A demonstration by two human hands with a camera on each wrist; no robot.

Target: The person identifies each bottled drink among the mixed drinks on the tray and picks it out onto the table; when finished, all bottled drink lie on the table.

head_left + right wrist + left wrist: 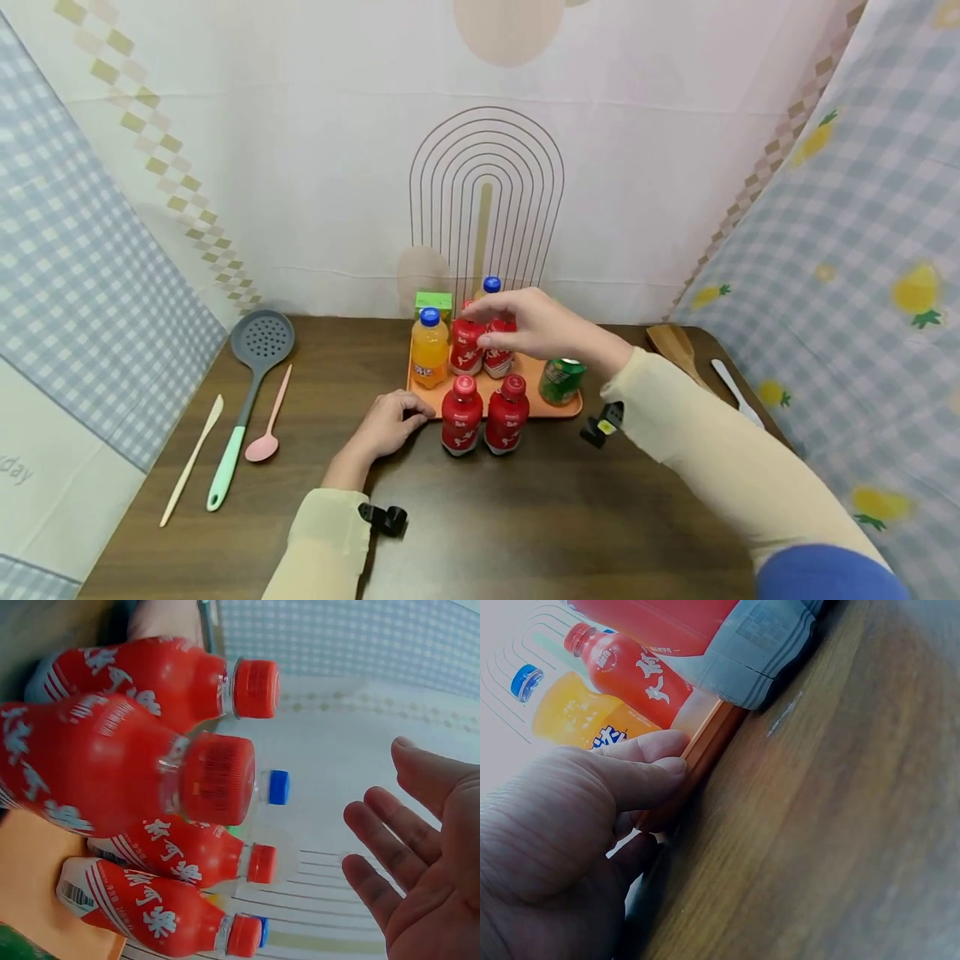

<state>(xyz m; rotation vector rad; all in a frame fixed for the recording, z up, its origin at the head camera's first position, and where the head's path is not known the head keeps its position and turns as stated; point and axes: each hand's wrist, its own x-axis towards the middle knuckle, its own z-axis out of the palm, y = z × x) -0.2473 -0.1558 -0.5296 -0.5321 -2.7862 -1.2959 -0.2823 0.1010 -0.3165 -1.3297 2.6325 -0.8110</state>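
My left hand (386, 423) grips the front left corner of an orange tray (480, 392). In the left wrist view its thumb (649, 780) lies at the tray's rim (712, 735). My right hand (536, 323) hovers over the tray, fingers spread and holding nothing; the right wrist view shows it apart from the bottles. Two red bottles (462, 417) (507, 415) stand on the table against the tray's front edge. On the tray are two more red bottles (467, 350) (498, 360), partly hidden by the hand, an orange soda bottle (430, 354) and a green can (561, 380).
A green box (433, 302) and another blue-capped bottle (492, 285) show at the tray's back. To the left lie a slotted skimmer (262, 337), a pink spoon (262, 447) and a cream knife (192, 462). Rightward are a wooden spatula (675, 346) and a white utensil (737, 392).
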